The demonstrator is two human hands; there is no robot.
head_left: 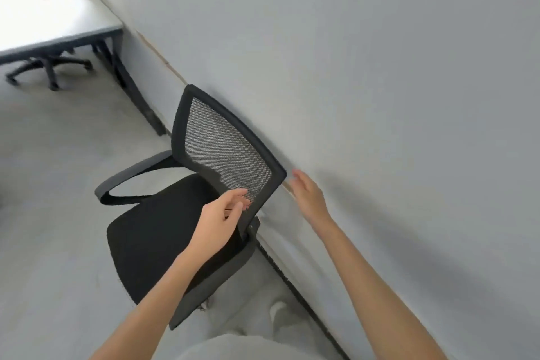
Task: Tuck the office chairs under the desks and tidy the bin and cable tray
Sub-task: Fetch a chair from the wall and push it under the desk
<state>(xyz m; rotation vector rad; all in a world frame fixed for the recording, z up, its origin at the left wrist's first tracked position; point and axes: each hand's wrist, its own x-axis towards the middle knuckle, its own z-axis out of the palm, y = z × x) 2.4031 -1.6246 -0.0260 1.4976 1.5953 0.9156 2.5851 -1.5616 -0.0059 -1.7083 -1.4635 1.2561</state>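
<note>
Two bare arms are stretched forward. The left hand (222, 213) is held at the near edge of a black office chair's (163, 228) mesh back (225, 152), with its fingers (238, 193) loosely out and nothing gripped. The right hand (306, 193) is held open just behind the back, beside the grey wall (380, 67). The chair is stood on the floor (58, 184), close to the wall. Farther off, a second chair's base (49, 66) is seen under a bright worktop (58, 26).

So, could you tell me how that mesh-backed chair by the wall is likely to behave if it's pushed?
The mesh-backed chair probably swivels when pushed at one edge. Its own base is hidden; the tucked chair's has castors. The mesh likely gives, so the frame is firmer.
</note>
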